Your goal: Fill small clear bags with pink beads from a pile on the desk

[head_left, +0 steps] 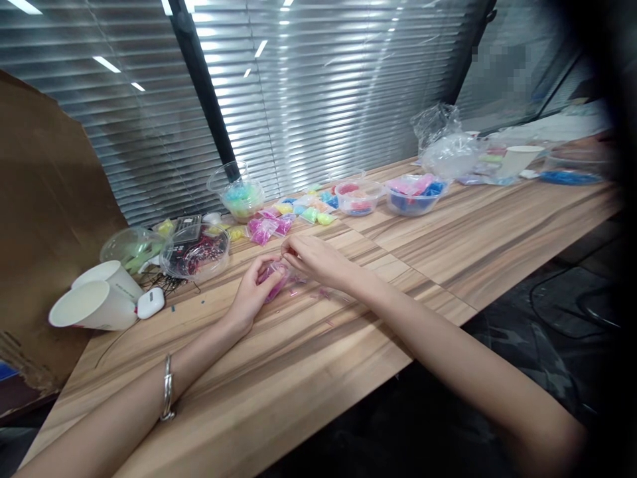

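Note:
Near the middle of the wooden table, my left hand is closed around a small clear plastic bag with pink-purple contents. My right hand meets it from the right, thumb and fingertips pinched together at the bag's upper edge. What those fingertips pinch is too small and hidden to make out. Several small pink bits lie on the wood below my right hand. Just beyond both hands are bags of magenta pieces.
Bowls of coloured pieces and green and yellow bags line the back by the blinds. On the left are a clear bowl, paper cups, a white earphone case and a cardboard sheet. Crumpled plastic stands far right.

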{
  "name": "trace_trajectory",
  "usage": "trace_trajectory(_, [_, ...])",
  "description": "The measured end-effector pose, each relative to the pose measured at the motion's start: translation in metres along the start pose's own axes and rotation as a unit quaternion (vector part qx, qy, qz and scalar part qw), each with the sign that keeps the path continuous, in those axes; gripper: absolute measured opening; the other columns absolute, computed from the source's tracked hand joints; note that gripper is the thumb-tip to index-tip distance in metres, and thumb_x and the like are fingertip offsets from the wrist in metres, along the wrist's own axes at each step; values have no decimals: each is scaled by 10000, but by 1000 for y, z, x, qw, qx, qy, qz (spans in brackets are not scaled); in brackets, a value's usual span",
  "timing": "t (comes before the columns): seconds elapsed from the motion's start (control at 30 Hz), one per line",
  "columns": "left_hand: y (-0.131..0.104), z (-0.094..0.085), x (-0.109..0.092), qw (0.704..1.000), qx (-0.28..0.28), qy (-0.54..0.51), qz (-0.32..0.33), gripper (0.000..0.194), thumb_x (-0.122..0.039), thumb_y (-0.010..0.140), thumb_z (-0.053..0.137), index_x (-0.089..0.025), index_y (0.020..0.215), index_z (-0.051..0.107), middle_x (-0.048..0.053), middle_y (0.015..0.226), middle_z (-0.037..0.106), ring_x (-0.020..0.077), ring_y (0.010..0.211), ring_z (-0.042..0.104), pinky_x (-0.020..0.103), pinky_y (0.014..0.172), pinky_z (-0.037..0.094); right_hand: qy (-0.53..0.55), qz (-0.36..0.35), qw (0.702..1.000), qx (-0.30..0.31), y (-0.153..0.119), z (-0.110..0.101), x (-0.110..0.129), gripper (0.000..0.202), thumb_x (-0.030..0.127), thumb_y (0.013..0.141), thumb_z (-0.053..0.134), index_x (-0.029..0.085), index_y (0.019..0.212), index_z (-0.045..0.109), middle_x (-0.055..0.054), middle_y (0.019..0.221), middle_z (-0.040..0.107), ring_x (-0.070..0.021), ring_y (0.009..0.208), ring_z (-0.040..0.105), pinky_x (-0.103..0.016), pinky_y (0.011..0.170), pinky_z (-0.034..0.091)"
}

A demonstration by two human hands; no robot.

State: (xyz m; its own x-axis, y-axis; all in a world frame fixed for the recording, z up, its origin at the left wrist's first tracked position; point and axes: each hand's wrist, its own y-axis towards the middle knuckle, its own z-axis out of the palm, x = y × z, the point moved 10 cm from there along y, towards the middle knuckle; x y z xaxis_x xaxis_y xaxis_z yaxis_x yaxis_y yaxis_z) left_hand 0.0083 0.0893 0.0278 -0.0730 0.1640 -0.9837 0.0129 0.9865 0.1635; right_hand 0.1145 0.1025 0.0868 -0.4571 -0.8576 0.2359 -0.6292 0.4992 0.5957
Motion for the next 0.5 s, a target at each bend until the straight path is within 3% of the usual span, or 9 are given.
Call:
trace_trajectory(0.2, [1, 4, -1, 1000, 18, 13, 6, 304, -321, 754, 660, -232, 1036, 592, 28, 1097, 633, 167, 1047, 574, 246, 917, 434, -4, -71, 997, 16, -3, 4, 9, 54, 118, 904, 492, 164, 913, 519, -52, 898, 594, -171, 806, 528, -279, 708, 364])
trace_trajectory(0.5, [1, 1, -2, 1000, 11, 22, 13, 293, -326, 769, 647, -233, 1041, 595, 18, 1077, 636, 166, 1032, 569, 236, 903, 430, 18, -108, 994, 1, -3, -2, 16, 76, 109, 889, 518, 167, 933, 542, -39, 882, 616, -169, 824, 553, -283, 733, 384])
